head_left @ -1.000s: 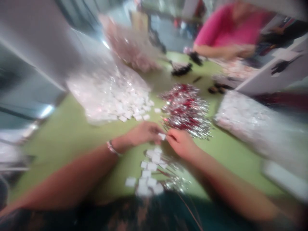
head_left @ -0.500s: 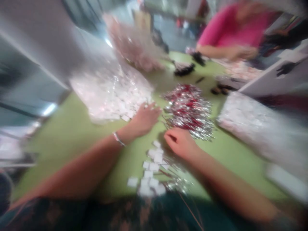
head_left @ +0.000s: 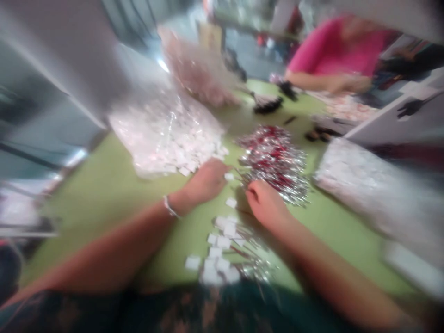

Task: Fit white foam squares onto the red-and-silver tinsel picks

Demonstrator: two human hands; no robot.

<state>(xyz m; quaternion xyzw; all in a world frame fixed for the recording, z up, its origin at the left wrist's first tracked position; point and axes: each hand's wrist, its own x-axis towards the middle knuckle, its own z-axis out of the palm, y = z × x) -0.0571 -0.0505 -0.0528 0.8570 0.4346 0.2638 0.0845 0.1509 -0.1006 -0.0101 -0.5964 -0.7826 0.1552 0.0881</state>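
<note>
My left hand (head_left: 210, 179), with a bracelet at the wrist, is closed beside a small white square piece (head_left: 229, 176); whether its fingertips grip that piece is blurred. My right hand (head_left: 265, 201) is curled at the near edge of a pile of silver and red glittery stems (head_left: 274, 157), and what it pinches is too small to make out. Left of the pile, a clear plastic bag (head_left: 149, 134) spills white squares. Closer to my body lie several white squares (head_left: 224, 241) attached to thin stems with silver ends (head_left: 258, 269).
A green table (head_left: 138, 199) carries everything. Behind are a bag of pinkish items (head_left: 201, 69) and a dark-tipped bundle (head_left: 268, 104). At the right lies another plastic bag (head_left: 360, 180). Across the table a person in a pink top (head_left: 326, 51) handles small pieces.
The fingers of my left hand have gone from spread to closed, and a white square now shows beside them. My right hand has shifted slightly right. Another white square lies below them.
</note>
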